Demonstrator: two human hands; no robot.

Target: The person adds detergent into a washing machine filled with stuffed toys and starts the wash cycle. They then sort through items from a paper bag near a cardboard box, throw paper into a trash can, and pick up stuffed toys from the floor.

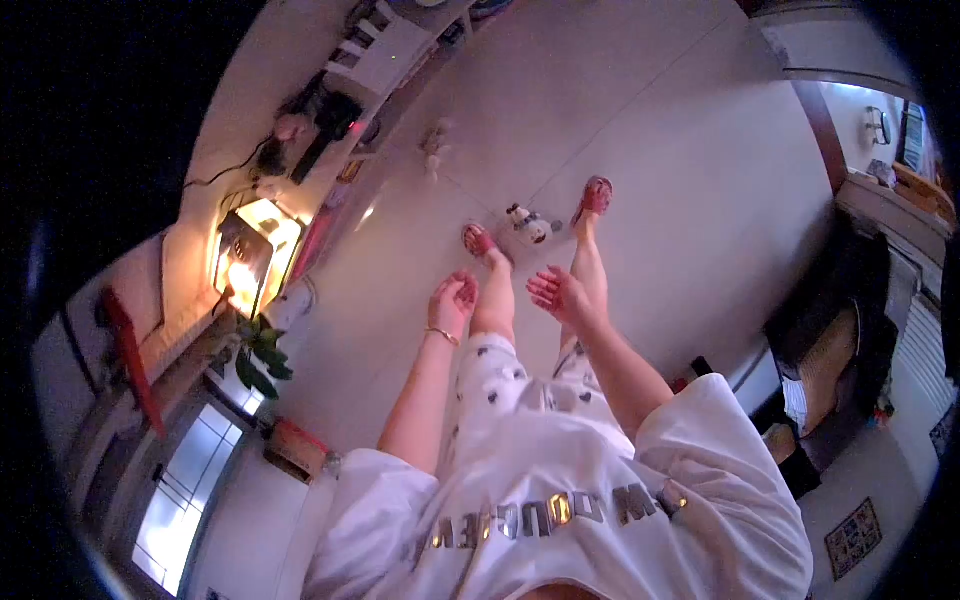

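Note:
My left hand [454, 301] is held out over my thigh, its fingers loosely curled and apart, with a thin bracelet at the wrist. To its right, my right hand [559, 295] has its fingers spread and holds nothing. The two hands do not touch. Beyond them on the floor, between my feet in red slippers [478, 240], lies a small white plush toy [529, 226] with dark spots. A second pale toy [436, 148] lies farther off, to the left.
A lit lamp [258, 255] and a green plant [262, 357] stand at the left. Shelves with a white rack [377, 52] run along the upper left. Dark furniture [825, 330] is at the right, near a doorway. A lit window [187, 497] shows lower left.

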